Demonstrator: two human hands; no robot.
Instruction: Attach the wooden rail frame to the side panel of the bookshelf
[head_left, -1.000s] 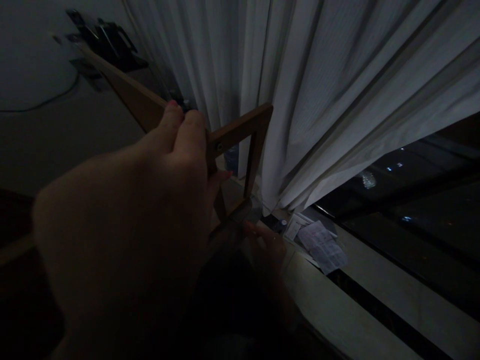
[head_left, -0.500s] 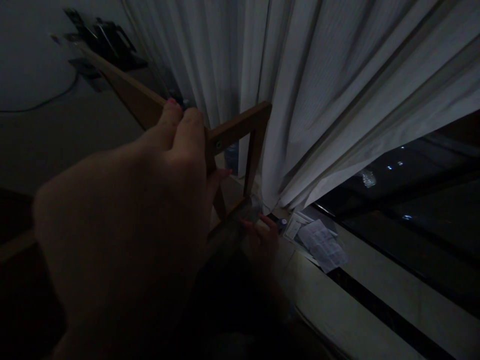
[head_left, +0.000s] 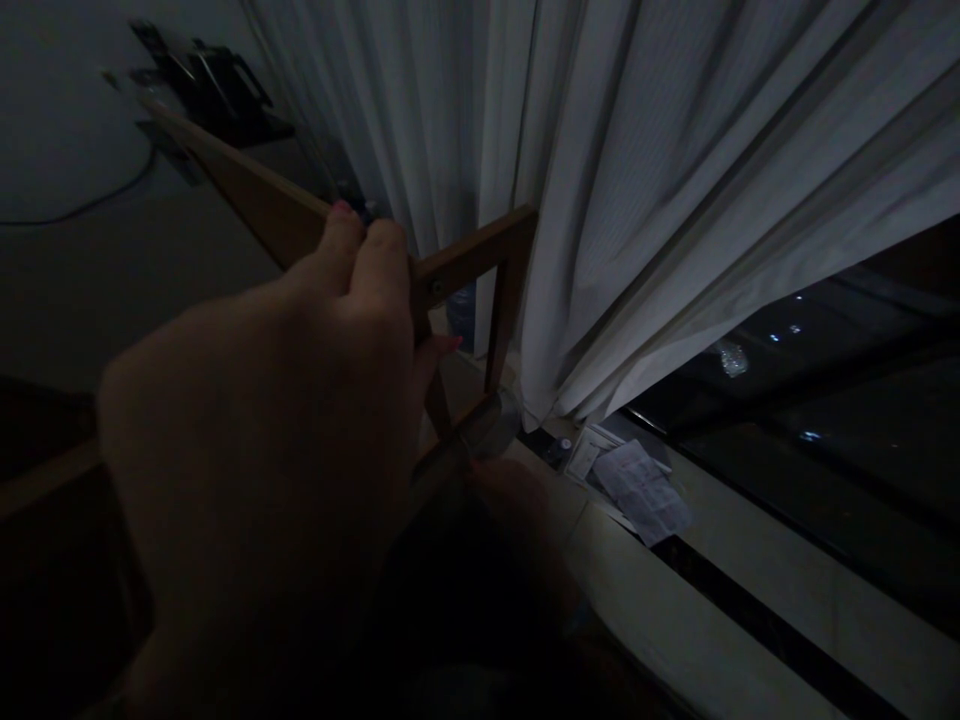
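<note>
In the head view my left hand (head_left: 262, 390) fills the near left. Its fingers are closed over the corner of a brown wooden furniture frame (head_left: 480, 245), with the thumb on the inner side. A bolt head shows in the upper bar beside my fingertips. Lower down, my right hand (head_left: 517, 495) is dim and blurred, its fingers drawn together at the frame's bottom bar. A thin pale line shows at its fingertips, too faint to name. Just beyond that bar lies a greyish, rounded, shiny thing (head_left: 501, 425) whose kind I cannot make out.
Long white curtains (head_left: 637, 170) hang behind the frame. Printed paper sheets (head_left: 641, 490) and a small dark bottle (head_left: 559, 452) lie on the pale floor by a dark window (head_left: 810, 400). A black kettle (head_left: 225, 85) stands on a shelf at the upper left.
My right hand has shifted slightly left and in to the bottom bar, its fingers now closer together. More of the greyish thing shows. My left hand keeps its hold on the frame.
</note>
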